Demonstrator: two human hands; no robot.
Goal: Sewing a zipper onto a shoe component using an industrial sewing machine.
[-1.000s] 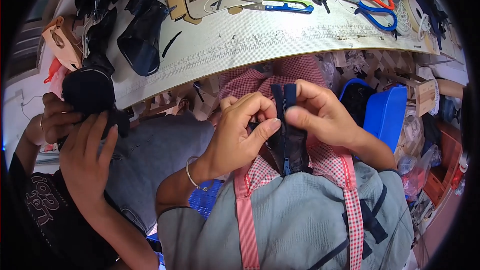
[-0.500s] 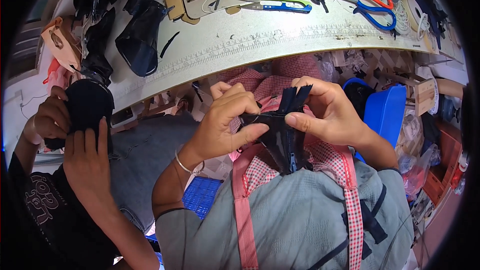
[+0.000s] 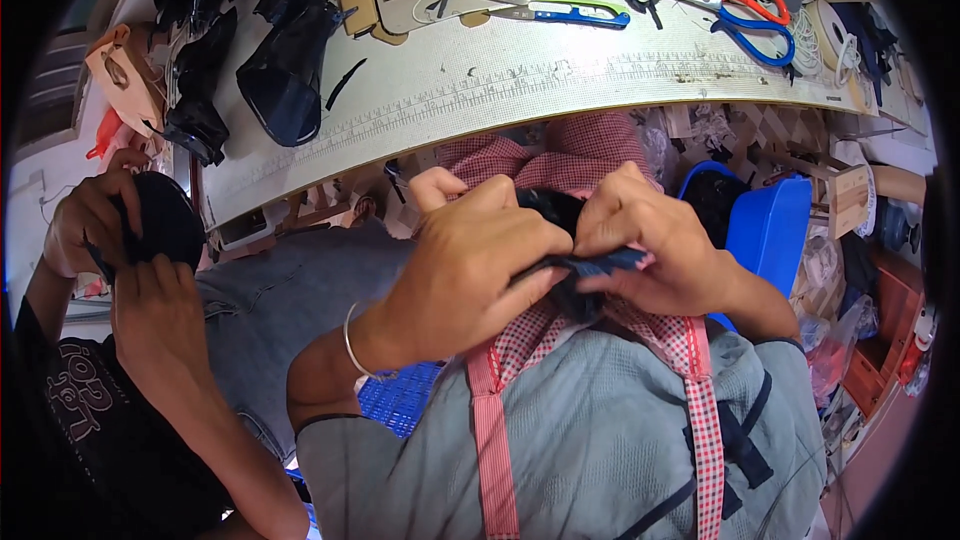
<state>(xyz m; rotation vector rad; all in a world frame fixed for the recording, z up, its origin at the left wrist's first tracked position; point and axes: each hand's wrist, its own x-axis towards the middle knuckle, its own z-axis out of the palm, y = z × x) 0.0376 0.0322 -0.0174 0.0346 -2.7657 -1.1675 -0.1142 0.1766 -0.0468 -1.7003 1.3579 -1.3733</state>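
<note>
Between our two hands, over the lap below the table edge, sits the small dark-blue folded fabric piece [image 3: 575,265]. Left hand [image 3: 470,260] and right hand [image 3: 650,250] each have their grip clamped on it, thumbs pressing the fold. We judge the folding mid-way: still in hand, not laid on the pale worn table [image 3: 480,80]. Scissors with red and blue handles [image 3: 730,5] lie untouched. A co-worker's hands [image 3: 120,240] hold a black round piece [image 3: 165,220] at left.

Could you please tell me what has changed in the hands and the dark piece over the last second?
The dark piece, upright a second ago, now lies crosswise, folded down between the left hand and right hand, which have closed tighter over it. Both hands kept their hold. The scissors on the table stayed put.
</note>
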